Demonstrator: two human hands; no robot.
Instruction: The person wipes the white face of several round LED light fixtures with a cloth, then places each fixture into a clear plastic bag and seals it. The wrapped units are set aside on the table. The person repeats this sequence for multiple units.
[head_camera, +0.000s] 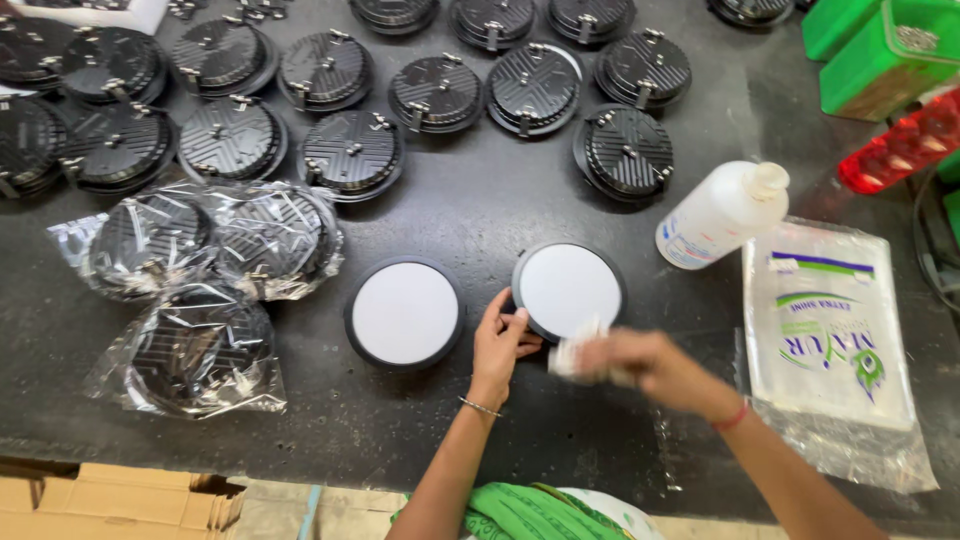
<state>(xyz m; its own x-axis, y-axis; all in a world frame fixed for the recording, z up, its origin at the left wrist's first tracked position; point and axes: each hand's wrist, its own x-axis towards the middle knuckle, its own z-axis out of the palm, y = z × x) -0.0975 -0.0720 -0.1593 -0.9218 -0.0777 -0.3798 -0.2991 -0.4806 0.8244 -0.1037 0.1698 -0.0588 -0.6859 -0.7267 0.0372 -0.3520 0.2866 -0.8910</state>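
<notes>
The left hand (500, 343) rests with bent fingers against the near left rim of a round lamp panel (568, 290), steadying it on the table (480, 210). The right hand (640, 362) is blurred by motion; it seems closed around a small white cloth (572, 358) at the near edge of the same panel, but how tightly I cannot tell. The panel lies flat, white face up, in a black ring. I judge it light and stiff, with a smooth face that marks or scratches easily, so the black rim is the better place to hold it. A second white-faced panel (405, 313) lies just beside it on the left. Further out are a white plastic bottle (722, 213), a printed plastic packet (828, 325), bagged black housings (200, 290) and many bare black housings (352, 152).
</notes>
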